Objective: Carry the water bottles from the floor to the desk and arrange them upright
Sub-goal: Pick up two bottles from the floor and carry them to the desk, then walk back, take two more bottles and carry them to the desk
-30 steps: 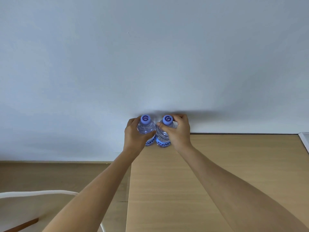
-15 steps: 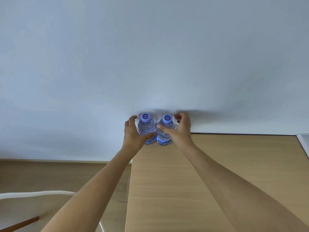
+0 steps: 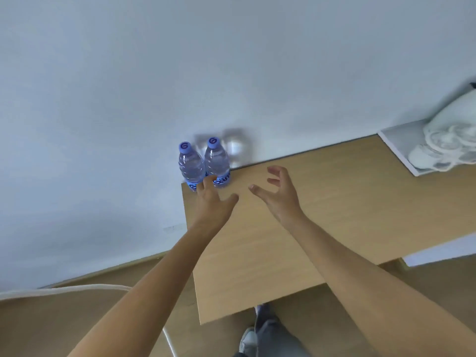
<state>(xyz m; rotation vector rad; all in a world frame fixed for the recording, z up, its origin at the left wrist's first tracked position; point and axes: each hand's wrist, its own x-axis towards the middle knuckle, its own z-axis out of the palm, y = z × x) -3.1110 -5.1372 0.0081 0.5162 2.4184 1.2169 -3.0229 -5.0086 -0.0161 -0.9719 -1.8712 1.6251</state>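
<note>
Two clear water bottles with blue caps and blue labels stand upright side by side at the far left corner of the wooden desk (image 3: 322, 228), against the wall: the left bottle (image 3: 190, 164) and the right bottle (image 3: 217, 161). My left hand (image 3: 212, 202) is just in front of them with relaxed fingers, its fingertips overlapping the bottles' bases; contact is unclear. My right hand (image 3: 279, 195) hovers over the desk to the right of the bottles, fingers spread and loosely bent, holding nothing.
A white tray (image 3: 401, 148) with crumpled white cloth (image 3: 448, 140) sits at the desk's far right. A white chair (image 3: 77, 291) stands at the lower left on the wooden floor. My shoe (image 3: 248, 340) shows below the desk's near edge.
Both hands have let go of the bottles and drawn back toward me, the right one moving off to the right. The bottles stay upright. The view has tilted.
</note>
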